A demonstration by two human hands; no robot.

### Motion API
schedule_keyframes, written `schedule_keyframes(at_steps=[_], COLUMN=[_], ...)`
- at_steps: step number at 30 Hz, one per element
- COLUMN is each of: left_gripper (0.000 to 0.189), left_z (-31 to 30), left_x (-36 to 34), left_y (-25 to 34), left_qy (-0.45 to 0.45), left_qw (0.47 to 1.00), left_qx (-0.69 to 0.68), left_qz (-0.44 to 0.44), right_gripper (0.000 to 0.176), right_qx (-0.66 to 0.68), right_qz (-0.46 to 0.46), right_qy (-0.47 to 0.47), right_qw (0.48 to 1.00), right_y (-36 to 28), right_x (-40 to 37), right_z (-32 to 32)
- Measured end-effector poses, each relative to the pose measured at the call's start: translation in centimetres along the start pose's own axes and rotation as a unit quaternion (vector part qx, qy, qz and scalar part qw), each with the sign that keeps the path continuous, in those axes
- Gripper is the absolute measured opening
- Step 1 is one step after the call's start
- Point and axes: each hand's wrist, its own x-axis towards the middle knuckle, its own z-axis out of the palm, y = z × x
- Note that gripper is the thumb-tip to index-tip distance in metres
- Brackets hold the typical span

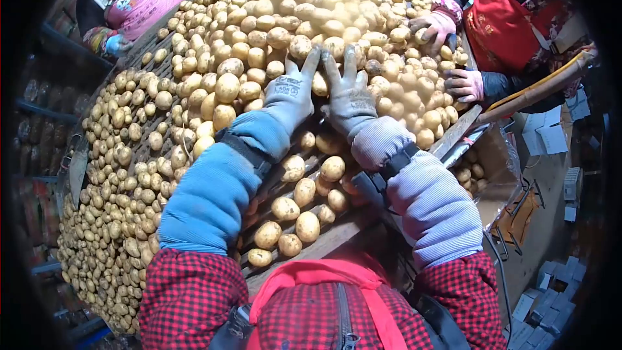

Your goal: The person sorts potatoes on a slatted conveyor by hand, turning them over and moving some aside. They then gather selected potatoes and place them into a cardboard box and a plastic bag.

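My left hand (293, 91) and my right hand (346, 94), both in grey work gloves, lie side by side, palms down and fingers spread, on a big heap of yellow potatoes (272, 19) on a slatted sorting table (327, 240). Neither hand grips a potato. The fingertips reach into the pile near its middle. Blue and pale striped sleeve covers sit over my red checked sleeves. Loose potatoes (304, 191) lie between and under my forearms.
A person in a red apron (505, 26) works at the right with gloved hands (434, 26) on the pile; another in pink (139, 0) stands at the far left. A cardboard box with potatoes (479, 175) sits at the right, below the table edge.
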Motion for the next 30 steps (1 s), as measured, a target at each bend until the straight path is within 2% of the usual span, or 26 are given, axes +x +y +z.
schedule_keyframes(at_steps=[3, 9, 10, 13, 14, 16, 17, 18, 20, 21, 22, 24, 25, 26, 28, 30], left_gripper=[0.113, 0.11, 0.11, 0.109, 0.109, 0.107, 0.106, 0.104, 0.103, 0.102, 0.103, 0.103, 0.103, 0.103, 0.104, 0.106], left_z=[0.6, -0.8, -0.3, -0.2, 0.0, 0.0, 0.5, 0.9, 2.1, 2.7, 3.3, 2.7, 2.6, 2.3, 2.1, 2.4], left_x=[2.8, 8.9, 9.4, 10.9, 11.2, 12.4, 12.9, 13.1, 13.8, 14.3, 14.9, 14.3, 14.1, 13.6, 13.6, 13.6], left_y=[1.1, 2.1, 2.5, 3.1, 3.0, 3.0, 2.8, 2.6, 2.2, 1.7, 1.3, 1.7, 1.8, 1.9, 1.8, 1.8], left_qy=[0.015, -0.057, -0.025, -0.018, -0.006, -0.027, -0.01, -0.003, 0.007, 0.011, 0.025, 0.012, 0.014, 0.015, 0.026, 0.029], left_qw=[0.999, 0.998, 0.999, 0.998, 0.999, 0.998, 0.997, 0.997, 0.996, 0.997, 0.997, 0.998, 0.998, 0.998, 0.998, 0.997], left_qx=[0.024, 0.037, 0.04, 0.048, 0.036, 0.047, 0.066, 0.077, 0.077, 0.072, 0.071, 0.054, 0.048, 0.055, 0.056, 0.06], left_qz=[-0.015, -0.009, -0.018, -0.025, -0.018, -0.034, -0.03, -0.029, -0.033, -0.032, -0.035, -0.037, -0.034, -0.026, -0.021, -0.027], right_gripper=[0.11, 0.111, 0.111, 0.111, 0.109, 0.108, 0.108, 0.109, 0.111, 0.104, 0.104, 0.089, 0.074, 0.067, 0.061, 0.056], right_qx=[-0.007, 0.01, 0.013, -0.012, -0.065, -0.032, -0.015, -0.059, -0.029, -0.029, -0.032, 0.094, 0.09, 0.101, 0.153, 0.173], right_qz=[0.01, 0.046, 0.053, 0.071, 0.059, 0.038, 0.005, -0.004, -0.031, -0.017, -0.014, -0.066, -0.09, -0.129, -0.141, -0.109], right_qy=[0.0, 0.027, 0.027, 0.033, 0.059, 0.078, 0.077, 0.079, 0.074, 0.071, 0.069, 0.017, 0.037, 0.094, 0.104, 0.114], right_qw=[1.0, 0.999, 0.998, 0.997, 0.994, 0.996, 0.997, 0.995, 0.996, 0.997, 0.997, 0.993, 0.991, 0.982, 0.972, 0.972], right_y=[1.6, 4.1, 4.2, 4.3, 4.4, 4.9, 5.3, 5.1, 5.7, 5.4, 5.5, 6.2, 5.9, 6.0, 5.2, 5.8], right_x=[2.4, 6.1, 6.7, 8.2, 8.1, 7.4, 6.8, 6.2, 4.7, 3.4, 2.3, -0.1, -2.1, -4.2, -8.7, -13.1], right_z=[0.0, 0.3, 0.1, 0.3, 0.7, 1.5, 2.0, 2.8, 3.8, 2.9, 2.1, 0.1, -1.0, -1.1, -3.7, -3.5])
